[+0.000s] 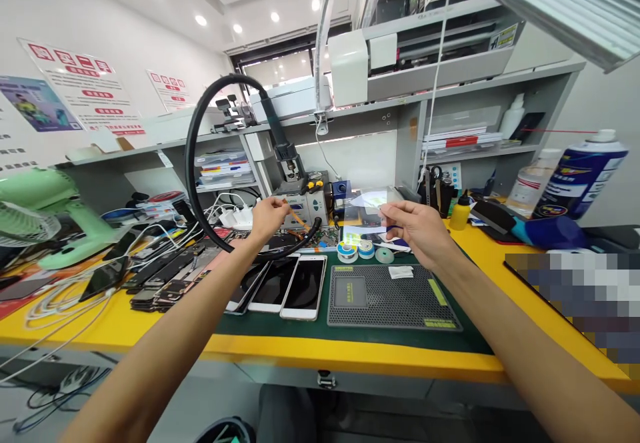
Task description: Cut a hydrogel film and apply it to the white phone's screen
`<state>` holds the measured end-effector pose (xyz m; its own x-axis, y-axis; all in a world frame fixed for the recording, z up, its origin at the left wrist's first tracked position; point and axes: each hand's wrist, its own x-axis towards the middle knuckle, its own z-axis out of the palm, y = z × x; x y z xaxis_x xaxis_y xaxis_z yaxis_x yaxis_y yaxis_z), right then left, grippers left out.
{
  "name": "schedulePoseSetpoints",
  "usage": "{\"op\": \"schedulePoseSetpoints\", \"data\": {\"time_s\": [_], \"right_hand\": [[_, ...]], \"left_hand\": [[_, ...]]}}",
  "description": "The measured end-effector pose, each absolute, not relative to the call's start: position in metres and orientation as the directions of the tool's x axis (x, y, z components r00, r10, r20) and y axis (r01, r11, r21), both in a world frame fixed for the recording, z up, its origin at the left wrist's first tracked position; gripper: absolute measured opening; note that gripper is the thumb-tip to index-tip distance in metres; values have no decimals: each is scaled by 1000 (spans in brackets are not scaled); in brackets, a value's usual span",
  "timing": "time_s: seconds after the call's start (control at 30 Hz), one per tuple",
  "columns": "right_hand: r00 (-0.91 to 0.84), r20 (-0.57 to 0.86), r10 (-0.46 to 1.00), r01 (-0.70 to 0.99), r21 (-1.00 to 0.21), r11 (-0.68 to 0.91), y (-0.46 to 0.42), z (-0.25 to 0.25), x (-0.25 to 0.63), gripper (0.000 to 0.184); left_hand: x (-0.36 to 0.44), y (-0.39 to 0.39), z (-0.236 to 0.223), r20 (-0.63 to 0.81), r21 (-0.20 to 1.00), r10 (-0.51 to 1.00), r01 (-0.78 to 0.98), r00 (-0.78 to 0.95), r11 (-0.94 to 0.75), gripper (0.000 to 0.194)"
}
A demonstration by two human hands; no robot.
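Note:
My left hand (270,217) is closed, its fingertips pinching one end of a thin orange-brown strip (299,220) that slants down over the parts at the back of the bench. Whether it is a flex cable or a tool I cannot tell. Between thumb and fingers, my right hand (417,229) grips the edge of a clear plastic sheet (363,213), raised above the bench. Solder spools (367,249) stand below the sheet. Nearer me lies a grey perforated work mat (390,303) with a small white paper piece (401,272) on it.
White-framed phones (304,286) lie left of the mat. Stacked phone parts (165,273), tangled white cables (70,303) and a green fan (55,213) fill the left. A black hose (193,156) arches beside a soldering station (300,204). A blue spray can (580,173) and yellow bottle (460,213) stand right.

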<state>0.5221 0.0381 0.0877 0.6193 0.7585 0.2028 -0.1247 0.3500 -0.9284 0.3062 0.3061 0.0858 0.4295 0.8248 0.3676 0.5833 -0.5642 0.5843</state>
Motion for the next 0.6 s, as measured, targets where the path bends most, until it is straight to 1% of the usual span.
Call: {"op": "schedulePoseSetpoints", "data": {"time_s": [0.07, 0.13, 0.2, 0.3, 0.4, 0.47, 0.53, 0.6], "right_hand": [[623, 202, 755, -127, -927, 353, 39, 87, 522, 43], [624, 206, 754, -126, -925, 357, 40, 86, 523, 44], [623, 211, 753, -121, -925, 360, 40, 85, 523, 45], [623, 215, 752, -113, -927, 358, 40, 84, 523, 44], [623, 212, 753, -111, -929, 353, 38, 86, 523, 42], [624, 210, 753, -112, -930, 351, 37, 87, 522, 41], [627, 206, 751, -114, -930, 350, 37, 88, 521, 41], [631, 202, 749, -116, -930, 349, 37, 89, 521, 40]], "left_hand": [[303, 314, 85, 287, 676, 898, 594, 333, -436, 38], [301, 318, 82, 213, 747, 939, 575, 270, -335, 39], [301, 318, 79, 152, 797, 959, 545, 238, -261, 39], [303, 318, 82, 88, 837, 971, 513, 222, -193, 39], [305, 318, 89, 63, 836, 971, 519, 232, -178, 39], [305, 318, 91, 66, 809, 967, 554, 247, -197, 39], [303, 316, 92, 81, 757, 961, 611, 263, -231, 39], [298, 313, 94, 114, 675, 953, 682, 280, -281, 39]]}}
